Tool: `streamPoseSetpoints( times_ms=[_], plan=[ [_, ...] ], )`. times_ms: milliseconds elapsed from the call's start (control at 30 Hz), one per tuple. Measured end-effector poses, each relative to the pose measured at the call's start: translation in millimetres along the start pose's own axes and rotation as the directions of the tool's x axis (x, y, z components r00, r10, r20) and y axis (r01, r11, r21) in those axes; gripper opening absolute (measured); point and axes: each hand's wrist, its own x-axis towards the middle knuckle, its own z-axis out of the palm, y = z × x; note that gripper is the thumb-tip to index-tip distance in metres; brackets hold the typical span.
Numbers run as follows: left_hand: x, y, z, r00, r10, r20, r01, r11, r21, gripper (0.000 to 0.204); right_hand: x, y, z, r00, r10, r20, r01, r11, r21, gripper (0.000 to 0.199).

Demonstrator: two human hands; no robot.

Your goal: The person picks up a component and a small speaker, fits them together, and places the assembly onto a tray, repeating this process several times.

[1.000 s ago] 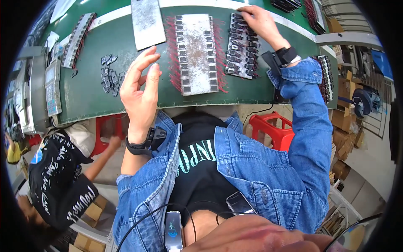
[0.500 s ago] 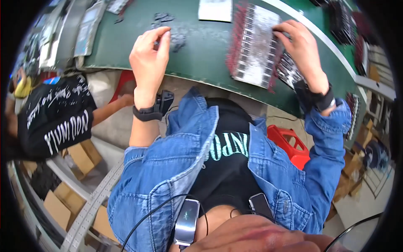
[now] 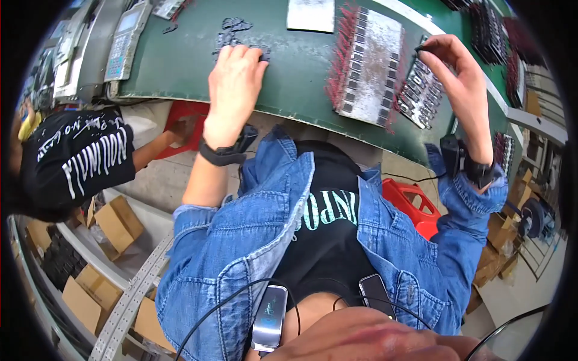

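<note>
My left hand (image 3: pixel 233 84) reaches down onto a pile of small black plastic pieces (image 3: pixel 238 25) on the green table; its fingers are spread over the nearest pieces, with the thumb apart. At the right, my right hand (image 3: pixel 460 69) pinches one small black piece (image 3: pixel 419 49) between thumb and fingertips. It hangs over the far end of a narrow plate (image 3: pixel 415 99) set with rows of small dark and silver parts. Left of that lies a wider silver plate (image 3: pixel 376 66), with black pieces along both long edges and red wires along its left side.
A white rectangular sheet or plate (image 3: pixel 310 15) lies at the table's far edge. A grey keypad device (image 3: pixel 126 45) stands at the left. Dark stacked parts (image 3: pixel 486 33) are at the far right. A co-worker in a black shirt (image 3: pixel 78 159) sits left; a red stool (image 3: pixel 415 204) is below.
My left hand has lowered onto the black pieces, its pinch opened. The right hand has moved right, from the wide plate's edge to over the narrow plate, pinching a black piece.
</note>
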Motion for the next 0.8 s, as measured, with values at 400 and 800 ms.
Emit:
streamPoseSetpoints(
  times_ms=[400,800],
  plan=[
    [22,-13,5,0.959,0.157,0.236,-0.156,0.987,-0.025,0.019,-69,2,34,0.979,0.185,-0.088,-0.076,0.727,0.683,0.021],
    [18,-7,11,0.971,0.165,0.170,-0.191,0.971,0.145,0.016,-70,-5,54,0.955,0.274,-0.110,-0.115,0.687,0.717,0.018]
  ],
)
